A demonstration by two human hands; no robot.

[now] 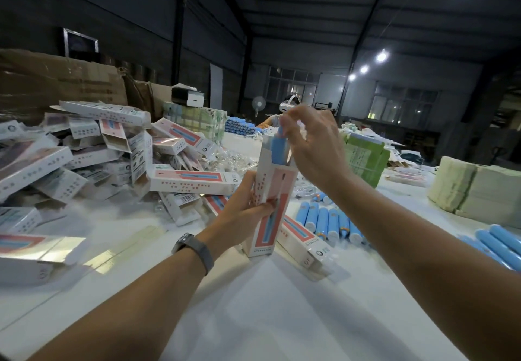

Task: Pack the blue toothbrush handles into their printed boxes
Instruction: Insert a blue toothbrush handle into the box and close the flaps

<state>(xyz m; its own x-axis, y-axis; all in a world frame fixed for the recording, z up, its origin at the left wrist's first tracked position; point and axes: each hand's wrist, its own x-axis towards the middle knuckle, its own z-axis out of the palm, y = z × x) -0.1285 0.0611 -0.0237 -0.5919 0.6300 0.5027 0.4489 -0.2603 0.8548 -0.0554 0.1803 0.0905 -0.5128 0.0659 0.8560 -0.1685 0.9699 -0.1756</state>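
My left hand (244,208) grips a tall white and pink printed box (270,208) upright on the white table (253,304). A blue toothbrush handle (279,148) stands partly inside the box's open top. My right hand (313,146) pinches the handle's upper end from above. More blue handles (327,224) lie in a row on the table just right of the box. Further blue handles (501,245) lie at the right edge.
A big heap of printed boxes (93,157) covers the left of the table, and one box (301,245) lies behind the held one. Green and pale paper stacks (473,191) sit at the right. A person with a headset (289,105) sits across the table beside a stack of blue handles (239,126).
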